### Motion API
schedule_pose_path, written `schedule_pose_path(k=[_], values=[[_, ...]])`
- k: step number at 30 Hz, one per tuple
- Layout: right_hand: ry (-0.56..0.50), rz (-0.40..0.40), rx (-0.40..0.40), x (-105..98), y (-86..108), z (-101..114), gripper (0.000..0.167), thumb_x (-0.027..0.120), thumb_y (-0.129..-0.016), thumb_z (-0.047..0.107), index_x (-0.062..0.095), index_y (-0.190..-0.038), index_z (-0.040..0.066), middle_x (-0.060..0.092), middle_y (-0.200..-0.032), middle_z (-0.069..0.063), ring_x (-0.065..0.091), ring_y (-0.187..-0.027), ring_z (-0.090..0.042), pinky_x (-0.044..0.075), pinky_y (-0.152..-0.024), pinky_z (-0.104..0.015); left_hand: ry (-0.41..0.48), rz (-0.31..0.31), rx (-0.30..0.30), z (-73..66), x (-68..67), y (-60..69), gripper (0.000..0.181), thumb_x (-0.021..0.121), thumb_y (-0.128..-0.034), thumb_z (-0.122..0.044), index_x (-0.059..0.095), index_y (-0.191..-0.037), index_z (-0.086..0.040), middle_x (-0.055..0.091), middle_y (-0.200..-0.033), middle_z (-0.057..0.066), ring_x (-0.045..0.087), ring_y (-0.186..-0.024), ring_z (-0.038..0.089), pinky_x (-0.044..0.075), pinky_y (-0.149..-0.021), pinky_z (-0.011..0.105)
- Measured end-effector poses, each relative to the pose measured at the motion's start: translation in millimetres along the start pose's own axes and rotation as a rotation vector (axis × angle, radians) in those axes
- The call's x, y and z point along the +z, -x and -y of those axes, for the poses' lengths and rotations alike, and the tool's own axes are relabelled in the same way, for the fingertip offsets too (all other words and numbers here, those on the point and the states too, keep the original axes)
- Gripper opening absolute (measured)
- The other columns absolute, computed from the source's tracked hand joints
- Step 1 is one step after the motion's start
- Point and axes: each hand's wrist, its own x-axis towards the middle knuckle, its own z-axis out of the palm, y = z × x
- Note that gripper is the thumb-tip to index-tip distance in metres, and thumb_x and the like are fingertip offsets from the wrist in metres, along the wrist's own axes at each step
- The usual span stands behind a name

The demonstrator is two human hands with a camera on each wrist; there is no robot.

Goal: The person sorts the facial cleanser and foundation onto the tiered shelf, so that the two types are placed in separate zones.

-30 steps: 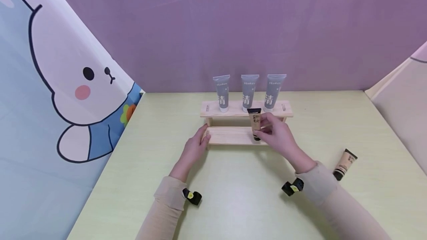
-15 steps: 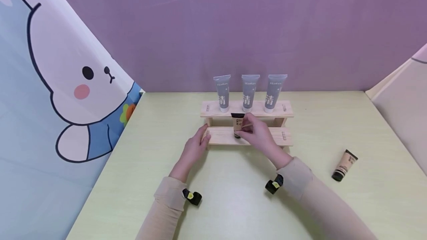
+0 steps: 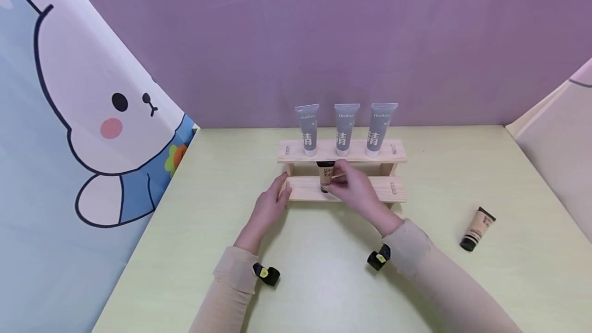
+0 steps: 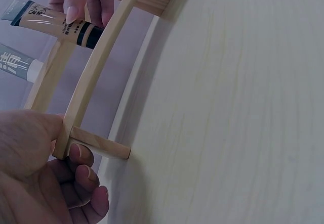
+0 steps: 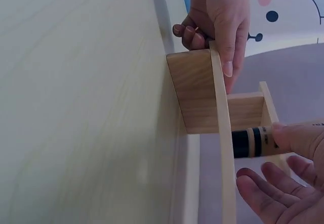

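Note:
My right hand (image 3: 358, 191) pinches a small beige cosmetic tube (image 3: 326, 174) between thumb and fingers. The tube stands cap-down on the lower step of a two-step wooden display rack (image 3: 300, 189), left of that step's middle. In the right wrist view its black cap (image 5: 241, 144) appears to touch the board. My left hand (image 3: 270, 207) grips the left end of the same step. Seen from the left wrist, its thumb lies over the board and the fingers curl below. Three grey squeeze tubes (image 3: 344, 127) stand in a row on the upper step, caps down.
Another beige tube (image 3: 478, 228) with a black cap lies on its side on the pale table (image 3: 324, 281), right of my right forearm. A purple backdrop (image 3: 324, 40) rises behind the rack. A rabbit-print cloth (image 3: 106, 132) hangs at the left.
My right hand has carried the beige tube leftward along the lower step, then slightly further left and down onto the board. The left hand has stayed on the rack's left end.

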Motion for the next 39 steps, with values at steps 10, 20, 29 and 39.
schedule_pose_path(k=[10, 20, 29, 39], values=[[0.099, -0.068, -0.021, -32.5, 30.0, -5.5, 0.041, 0.075, -0.085, 0.006, 0.058, -0.121, 0.0, 0.064, -0.115, -0.02, 0.068, -0.092, -0.029, 0.057, -0.079, -0.037, -0.01, 0.002, 0.001, -1.6, -0.5, 0.8, 0.051, 0.048, -0.1036, -0.032, 0.036, -0.151, -0.018, 0.051, -0.14, 0.022, 0.049, -0.127, 0.039, 0.039, -0.105, 0.053], [0.247, -0.087, 0.018, -78.9, 70.1, -22.9, 0.034, 0.072, -0.087, 0.003, 0.06, -0.119, -0.001, 0.065, -0.111, -0.021, 0.068, -0.084, -0.027, 0.058, -0.071, -0.036, 0.007, 0.011, -0.022, -0.9, -0.5, 0.8, 0.052, 0.047, -0.1035, -0.035, 0.034, -0.152, -0.021, 0.051, -0.139, 0.021, 0.048, -0.128, 0.039, 0.039, -0.105, 0.054], [0.398, -0.127, 0.123, -121.9, 114.2, -42.8, 0.036, 0.072, -0.088, 0.01, 0.06, -0.12, -0.002, 0.066, -0.111, -0.022, 0.069, -0.081, -0.029, 0.053, -0.061, -0.028, -0.011, 0.007, -0.023, 0.3, 0.6, 0.1, 0.051, 0.047, -0.1037, -0.034, 0.035, -0.152, -0.021, 0.058, -0.131, 0.023, 0.053, -0.123, 0.039, 0.041, -0.103, 0.054], [0.487, -0.136, 0.252, -156.6, 154.4, -67.1, 0.036, 0.069, -0.09, 0.014, 0.059, -0.119, -0.005, 0.068, -0.098, -0.022, 0.068, -0.074, -0.031, 0.047, -0.052, -0.03, -0.008, 0.015, -0.026, -0.8, -0.4, 0.9, 0.051, 0.047, -0.1039, -0.034, 0.034, -0.152, -0.021, 0.057, -0.133, 0.023, 0.054, -0.122, 0.036, 0.041, -0.103, 0.053]])
